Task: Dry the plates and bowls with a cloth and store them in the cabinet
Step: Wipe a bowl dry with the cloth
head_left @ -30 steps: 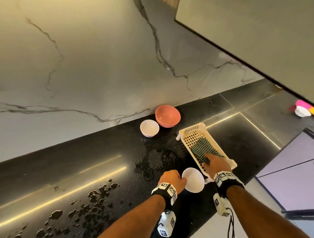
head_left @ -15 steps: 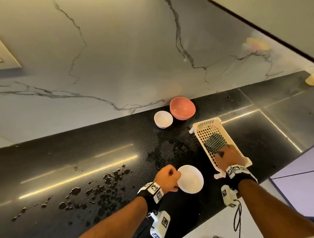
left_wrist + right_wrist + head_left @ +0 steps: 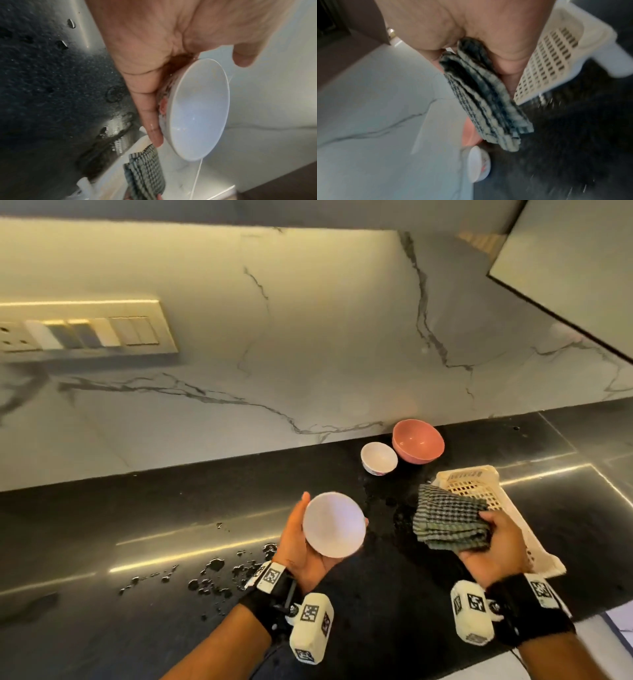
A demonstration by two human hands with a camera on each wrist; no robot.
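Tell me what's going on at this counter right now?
A person is about to dry dishes. The left hand holds a small white bowl above the wet black counter; the right hand grips a folded checked cloth over the cream basket. A pink bowl and another white bowl wait by the wall.

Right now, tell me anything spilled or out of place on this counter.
Water is spilled on the black counter: scattered droplets lie left of the left hand, and a wet patch spreads between the held white bowl and the basket. Nothing looks broken or tipped.
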